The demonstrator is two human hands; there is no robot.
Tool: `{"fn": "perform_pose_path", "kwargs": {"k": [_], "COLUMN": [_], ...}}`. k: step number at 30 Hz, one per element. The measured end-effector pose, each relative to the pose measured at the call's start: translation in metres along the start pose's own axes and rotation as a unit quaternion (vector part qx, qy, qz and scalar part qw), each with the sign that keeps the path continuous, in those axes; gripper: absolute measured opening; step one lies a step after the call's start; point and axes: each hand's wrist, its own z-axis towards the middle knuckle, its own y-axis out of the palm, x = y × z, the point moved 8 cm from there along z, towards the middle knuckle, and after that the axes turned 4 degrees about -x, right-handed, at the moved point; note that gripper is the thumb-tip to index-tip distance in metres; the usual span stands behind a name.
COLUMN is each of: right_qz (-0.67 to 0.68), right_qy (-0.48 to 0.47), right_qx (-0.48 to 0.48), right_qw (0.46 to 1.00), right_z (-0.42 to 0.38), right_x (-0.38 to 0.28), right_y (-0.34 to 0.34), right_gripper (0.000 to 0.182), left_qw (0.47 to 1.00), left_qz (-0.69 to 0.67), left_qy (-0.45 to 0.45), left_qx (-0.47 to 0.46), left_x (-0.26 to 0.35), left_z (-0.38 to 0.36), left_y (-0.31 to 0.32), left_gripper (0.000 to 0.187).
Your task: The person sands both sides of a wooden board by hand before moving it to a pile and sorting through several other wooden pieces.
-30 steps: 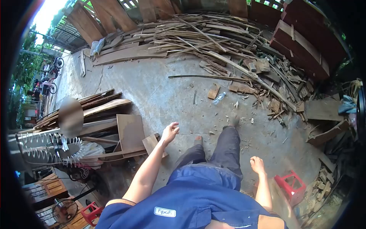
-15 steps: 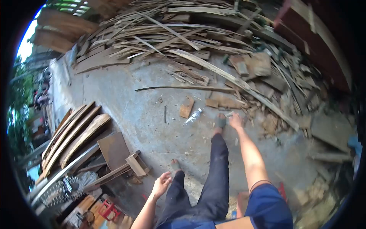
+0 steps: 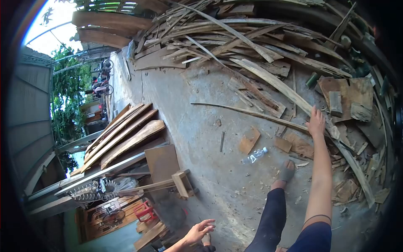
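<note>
My right hand point(image 3: 317, 122) reaches forward with its fingers stretched out, overlapping the edge of a long pale wooden strip point(image 3: 277, 84). A thin dark strip of wood point(image 3: 247, 112) runs across the floor to just beside that hand. My left hand point(image 3: 201, 232) hangs low near my leg, fingers apart and holding nothing. Near my sandalled foot point(image 3: 287, 171) lie a clear plastic bottle point(image 3: 257, 156) and a square brown wood scrap point(image 3: 249, 140).
A large pile of wooden strips point(image 3: 235, 35) spreads along the far side. Curved boards point(image 3: 134, 143) lean together at the left, by a wooden panel point(image 3: 162, 164) and a red stool point(image 3: 145, 211). More wood scraps point(image 3: 346, 94) lie at the right.
My right hand has moved from beside my foot, forward to the long strip. The view has turned and shifted left. The small piece at my right fingers no longer shows in them.
</note>
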Motion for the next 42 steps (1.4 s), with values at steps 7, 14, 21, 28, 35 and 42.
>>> {"fn": "perform_pose_path", "kwargs": {"k": [7,14,21,28,35,42], "right_qz": [-0.057,0.081,0.147,0.190,0.206,0.103], "right_qy": [-0.041,-0.085,-0.199,-0.338,-0.326,-0.362], "right_qx": [0.034,-0.135,-0.395,-0.606,-0.575,-0.082], "right_qw": [0.997,0.984,0.885,0.694,0.722,0.923], "right_z": [-0.093,-0.227,-0.289,-0.358,-0.374,-0.367], "right_x": [0.004,-0.030,-0.103,-0.250,-0.383,-0.496], "right_y": [0.033,-0.052,-0.156,-0.269,-0.340,-0.403], "right_gripper": [0.044,0.053,0.032,0.029,0.035,0.033], "left_qw": [0.998,0.989,0.919,0.791,0.724,0.664], "left_qz": [-0.061,-0.031,-0.332,-0.407,-0.416,-0.543], "left_qy": [0.026,0.142,0.212,0.445,0.549,0.513], "left_qx": [0.000,0.003,0.010,-0.100,-0.032,0.026], "left_x": [0.011,0.046,0.103,0.139,0.112,0.082], "left_z": [-0.010,-0.044,-0.086,-0.199,-0.268,-0.244], "left_y": [0.006,0.006,-0.025,-0.139,-0.251,-0.393], "left_gripper": [0.048,0.045,0.095,0.067,0.036,0.037]}}
